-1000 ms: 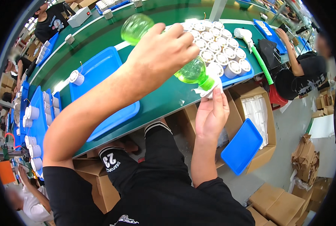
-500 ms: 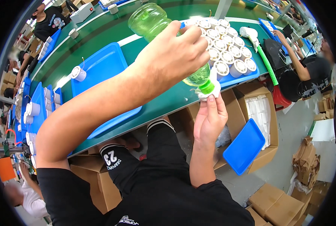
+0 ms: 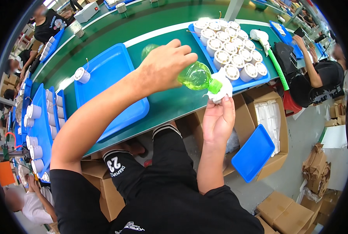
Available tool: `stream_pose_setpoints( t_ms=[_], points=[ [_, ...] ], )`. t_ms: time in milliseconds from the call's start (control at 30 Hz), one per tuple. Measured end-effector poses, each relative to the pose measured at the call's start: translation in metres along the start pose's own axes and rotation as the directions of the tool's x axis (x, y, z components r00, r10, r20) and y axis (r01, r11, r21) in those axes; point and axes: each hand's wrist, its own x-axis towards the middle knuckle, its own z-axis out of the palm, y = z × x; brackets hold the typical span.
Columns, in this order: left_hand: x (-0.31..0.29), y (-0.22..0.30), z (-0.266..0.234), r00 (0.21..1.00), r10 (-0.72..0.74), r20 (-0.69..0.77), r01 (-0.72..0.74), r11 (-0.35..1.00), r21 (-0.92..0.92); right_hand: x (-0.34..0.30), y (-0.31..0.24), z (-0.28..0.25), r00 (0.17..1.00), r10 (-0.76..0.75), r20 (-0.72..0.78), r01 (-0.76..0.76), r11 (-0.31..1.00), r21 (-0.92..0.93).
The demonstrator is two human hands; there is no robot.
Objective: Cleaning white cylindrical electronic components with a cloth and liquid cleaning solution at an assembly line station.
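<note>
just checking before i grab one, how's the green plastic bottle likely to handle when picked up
The green plastic bottle probably gives when squeezed, since its see-through wall looks thin. Its shiny surface could be somewhat slippery in the left hand. Laid down, it may well roll, given its rounded body.

Large blue tray (image 3: 109, 68): far end open; green bottle (image 3: 195, 76), white cylinders (image 3: 229, 48) block right.

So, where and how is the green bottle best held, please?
I'd probably grip the green bottle around its body from above, as the left hand does, since it slants, its narrow end at the white wipe in the right hand.
</note>
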Motion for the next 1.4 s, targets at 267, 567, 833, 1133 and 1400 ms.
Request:
stream_pose_setpoints(
  t_ms=[267, 567, 833, 1133, 1400],
  points=[
    [-0.011, -0.014, 0.028, 0.976, -0.212, -0.049, 0.174, 0.898, -0.405, 0.025, 0.004, 0.021, 0.978, 0.136, 0.161, -0.178, 0.940, 0.291],
    [-0.034, -0.035, 0.025, 0.807, -0.526, 0.268, 0.512, 0.398, -0.761, 0.029, 0.015, 0.040, 0.925, 0.226, 0.307, -0.345, 0.839, 0.421],
    [-0.059, -0.043, 0.010, 0.915, -0.387, 0.115, 0.399, 0.824, -0.403, 0.019, 0.014, 0.024, 0.915, 0.227, 0.333, -0.346, 0.866, 0.362],
    [-0.194, -0.041, -0.108, 0.643, -0.668, 0.375, 0.626, 0.740, 0.246, -0.017, 0.028, -0.021, 0.884, 0.307, 0.353, -0.411, 0.869, 0.274],
    [-0.227, -0.036, -0.068, 0.439, -0.790, 0.428, 0.770, 0.577, 0.274, -0.055, 0.050, -0.014, 0.898, 0.391, 0.203, -0.410, 0.910, 0.063]
  ],
)
